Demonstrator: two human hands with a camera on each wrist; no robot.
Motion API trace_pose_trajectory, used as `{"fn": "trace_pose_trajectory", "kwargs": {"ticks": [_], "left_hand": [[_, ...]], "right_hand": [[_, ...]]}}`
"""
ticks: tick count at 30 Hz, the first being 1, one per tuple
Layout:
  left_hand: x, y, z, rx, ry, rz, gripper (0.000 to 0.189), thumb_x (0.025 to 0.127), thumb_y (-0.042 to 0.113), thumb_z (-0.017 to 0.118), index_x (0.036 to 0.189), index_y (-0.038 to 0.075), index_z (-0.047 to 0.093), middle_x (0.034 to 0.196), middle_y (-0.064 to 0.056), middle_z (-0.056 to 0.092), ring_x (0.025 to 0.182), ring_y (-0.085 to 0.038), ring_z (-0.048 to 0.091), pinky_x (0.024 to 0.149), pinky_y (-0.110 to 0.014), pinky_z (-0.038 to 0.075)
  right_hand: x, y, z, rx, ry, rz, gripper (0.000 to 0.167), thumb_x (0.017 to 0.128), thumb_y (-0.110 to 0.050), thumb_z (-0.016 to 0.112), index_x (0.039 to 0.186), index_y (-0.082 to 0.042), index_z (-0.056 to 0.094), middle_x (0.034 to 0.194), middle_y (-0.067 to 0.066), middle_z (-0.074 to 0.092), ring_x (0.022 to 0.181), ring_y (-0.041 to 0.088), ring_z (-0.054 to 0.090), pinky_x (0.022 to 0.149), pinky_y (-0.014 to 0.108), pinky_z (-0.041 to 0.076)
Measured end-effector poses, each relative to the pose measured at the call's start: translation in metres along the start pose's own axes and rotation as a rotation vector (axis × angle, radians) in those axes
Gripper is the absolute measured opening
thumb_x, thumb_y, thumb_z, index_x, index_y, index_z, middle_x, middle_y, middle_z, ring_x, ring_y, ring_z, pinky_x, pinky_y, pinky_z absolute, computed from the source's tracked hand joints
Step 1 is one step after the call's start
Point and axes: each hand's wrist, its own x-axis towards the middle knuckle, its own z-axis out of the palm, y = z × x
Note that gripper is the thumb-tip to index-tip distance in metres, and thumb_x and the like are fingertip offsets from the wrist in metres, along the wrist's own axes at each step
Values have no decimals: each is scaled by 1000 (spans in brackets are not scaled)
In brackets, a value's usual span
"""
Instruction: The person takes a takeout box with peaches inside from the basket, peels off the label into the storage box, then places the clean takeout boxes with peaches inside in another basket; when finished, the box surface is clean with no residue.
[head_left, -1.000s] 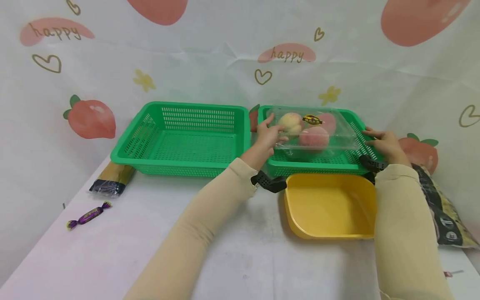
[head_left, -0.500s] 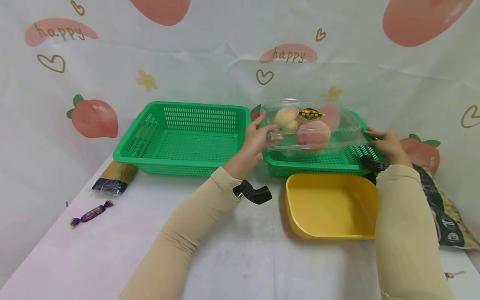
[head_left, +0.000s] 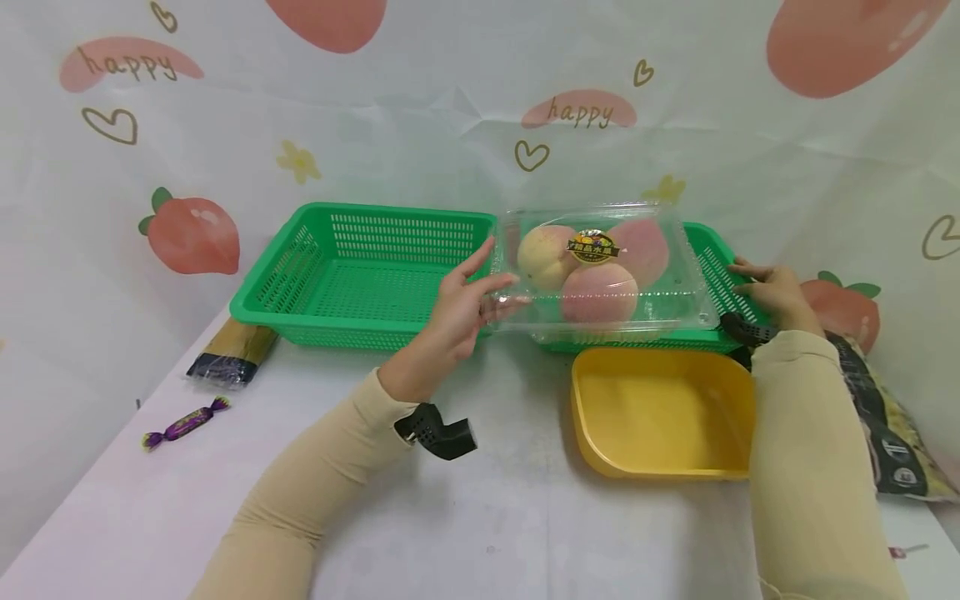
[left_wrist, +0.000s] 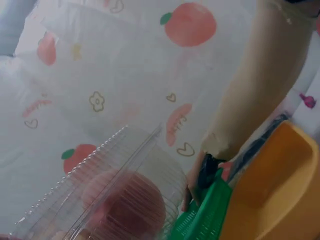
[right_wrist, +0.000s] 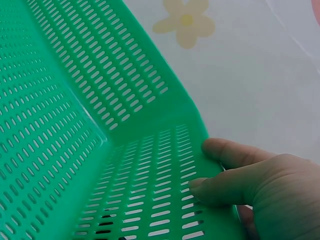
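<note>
My left hand (head_left: 448,327) grips the left end of a clear plastic clamshell box (head_left: 592,247), which is held up over the right green basket (head_left: 716,258). Inside the box are three peaches (head_left: 600,296), one of them yellower than the others; a black and gold label sits on the lid. In the left wrist view, the ridged edge of the box (left_wrist: 112,140) runs close to the camera. My right hand (head_left: 780,292) pinches the right rim of that basket, thumb on the inner wall, as the right wrist view shows; the basket (right_wrist: 145,115) looks bare there.
A second green basket (head_left: 390,292) stands to the left. In front of the right one is a yellow basin (head_left: 660,417). A purple wrapped candy (head_left: 187,423) and a brown packet (head_left: 232,354) lie far left. A black bag (head_left: 896,450) lies far right.
My left hand has lifted the box of peaches out of the right basket and carried it left and toward me. My right hand has stayed on the basket's rim.
</note>
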Motion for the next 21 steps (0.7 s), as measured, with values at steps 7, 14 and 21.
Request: {"fn": "trace_pose_trajectory", "kwargs": {"ticks": [7, 14, 21], "left_hand": [[-36, 5, -24, 39, -58, 41, 59, 93, 1, 50, 143, 29, 37, 79, 5, 71, 62, -8, 69, 72, -24, 57], [-75, 0, -43, 157, -65, 41, 60, 94, 4, 51, 144, 33, 34, 91, 9, 71, 71, -7, 70, 58, -14, 44], [-114, -9, -63, 216, -35, 23, 62, 94, 5, 51, 147, 27, 29, 99, 9, 70, 77, -9, 70, 73, -20, 52]], "right_hand": [[2, 4, 2, 29, 22, -3, 50, 97, -9, 44, 142, 3, 28, 154, 8, 6, 142, 37, -2, 112, 55, 20], [-1, 4, 2, 33, 10, -8, 51, 98, -10, 44, 143, 2, 26, 154, 9, 3, 142, 39, -3, 112, 56, 18], [0, 3, 2, 33, 10, -15, 50, 98, -11, 44, 143, 2, 27, 154, 10, 5, 142, 39, -3, 111, 57, 19]]}}
